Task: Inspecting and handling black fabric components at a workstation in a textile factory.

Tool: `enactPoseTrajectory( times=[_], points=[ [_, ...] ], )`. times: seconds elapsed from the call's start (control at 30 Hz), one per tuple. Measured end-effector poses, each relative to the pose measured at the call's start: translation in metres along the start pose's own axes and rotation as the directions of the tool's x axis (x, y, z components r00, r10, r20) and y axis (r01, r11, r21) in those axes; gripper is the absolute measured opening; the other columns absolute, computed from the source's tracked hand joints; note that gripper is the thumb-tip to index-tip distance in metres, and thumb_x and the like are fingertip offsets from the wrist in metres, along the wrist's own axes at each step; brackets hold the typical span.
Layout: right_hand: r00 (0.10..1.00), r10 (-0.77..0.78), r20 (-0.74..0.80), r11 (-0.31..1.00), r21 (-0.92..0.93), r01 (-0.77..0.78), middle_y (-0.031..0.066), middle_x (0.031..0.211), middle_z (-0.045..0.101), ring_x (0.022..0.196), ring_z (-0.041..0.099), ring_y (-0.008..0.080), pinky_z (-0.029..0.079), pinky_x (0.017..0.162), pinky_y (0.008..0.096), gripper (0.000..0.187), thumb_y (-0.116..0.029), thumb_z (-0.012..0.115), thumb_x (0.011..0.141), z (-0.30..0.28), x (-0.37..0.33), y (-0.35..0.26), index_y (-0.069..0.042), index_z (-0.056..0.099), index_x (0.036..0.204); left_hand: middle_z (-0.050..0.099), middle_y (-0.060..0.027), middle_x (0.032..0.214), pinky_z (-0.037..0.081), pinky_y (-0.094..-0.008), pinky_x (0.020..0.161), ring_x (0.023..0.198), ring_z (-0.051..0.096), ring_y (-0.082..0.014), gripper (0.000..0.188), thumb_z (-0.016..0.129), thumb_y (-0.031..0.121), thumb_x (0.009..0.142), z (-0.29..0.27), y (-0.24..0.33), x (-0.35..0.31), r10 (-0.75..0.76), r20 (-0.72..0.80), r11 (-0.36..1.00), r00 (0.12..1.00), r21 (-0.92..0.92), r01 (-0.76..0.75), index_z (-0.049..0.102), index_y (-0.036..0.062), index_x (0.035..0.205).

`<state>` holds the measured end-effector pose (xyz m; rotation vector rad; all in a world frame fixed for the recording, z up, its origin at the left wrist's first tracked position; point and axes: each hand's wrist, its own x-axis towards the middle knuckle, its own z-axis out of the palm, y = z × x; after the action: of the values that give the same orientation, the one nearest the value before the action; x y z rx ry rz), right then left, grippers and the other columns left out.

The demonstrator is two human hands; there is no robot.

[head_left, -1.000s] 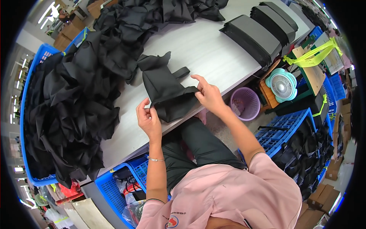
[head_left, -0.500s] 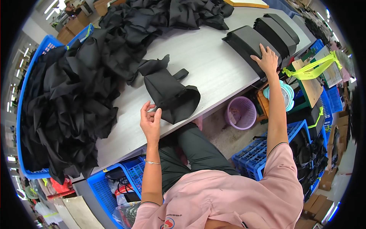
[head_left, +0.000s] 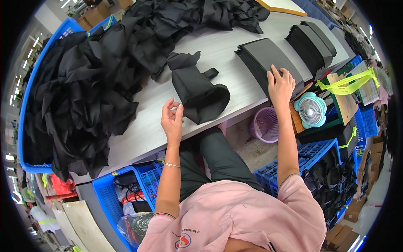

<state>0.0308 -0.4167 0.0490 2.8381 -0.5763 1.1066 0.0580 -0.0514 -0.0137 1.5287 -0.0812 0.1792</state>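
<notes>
The right hand (head_left: 281,88), its grip unclenched, lay across the grey panel stack (head_left: 262,58), now drawn apart from the neighbouring stacks (head_left: 309,47). The left hand (head_left: 172,119), released, hung half-curled beside the black fabric bag (head_left: 194,87) on the counter (head_left: 218,46).

Bright; soft sheen on tabletop (head_left: 226,52); edges warped.

small, unreadable lettering (head_left: 191,231) and a round logo (head_left: 183,241) mark the pink shirt (head_left: 252,210), faint print the yellow-green ribbon (head_left: 357,86).
</notes>
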Motion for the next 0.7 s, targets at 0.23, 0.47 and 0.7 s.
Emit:
enactPoseTrajectory(
  times=[0.23,0.47,0.7],
  points=[
    [0.992,-0.079,0.097,0.996,-0.045,0.083,0.0041,0.100,0.066,0.087,0.067,0.0230,0.054,0.066,0.0331,0.019,-0.026,0.061,0.098,-0.024,0.033,0.000,-0.010,0.070,0.102,0.065,-0.0083,0.113,0.048,-0.0226,0.060,0.082,0.062,-0.0102,0.040,0.067,0.016,0.096,0.000,0.003,-0.002,0.049,-0.085,0.998,0.995,0.032,-0.047,0.056,-0.0008,0.130],
    [0.807,-0.586,0.069,0.803,-0.086,0.590,0.0091,0.105,0.065,0.077,0.060,0.0182,0.048,0.062,0.0292,0.033,-0.016,0.069,0.089,-0.118,-0.070,-0.049,0.001,0.063,0.116,0.066,-0.0085,0.108,0.050,-0.0273,0.074,0.087,0.063,-0.0163,0.026,0.063,0.010,0.095,0.027,0.024,-0.086,0.286,-0.122,0.953,0.951,0.140,-0.269,0.064,-0.0005,0.118],
    [0.892,-0.361,0.274,0.846,0.499,0.189,0.0119,0.100,0.070,0.079,0.069,0.0278,0.055,0.065,0.0381,0.021,-0.012,0.066,0.091,-0.125,-0.161,-0.077,-0.005,0.065,0.111,0.044,-0.0097,0.152,0.037,-0.0403,0.113,0.140,0.042,-0.0233,0.092,0.052,0.069,0.094,0.085,-0.017,-0.151,-0.365,0.794,0.471,0.486,-0.292,0.832,0.032,0.0035,0.155]
  ],
)
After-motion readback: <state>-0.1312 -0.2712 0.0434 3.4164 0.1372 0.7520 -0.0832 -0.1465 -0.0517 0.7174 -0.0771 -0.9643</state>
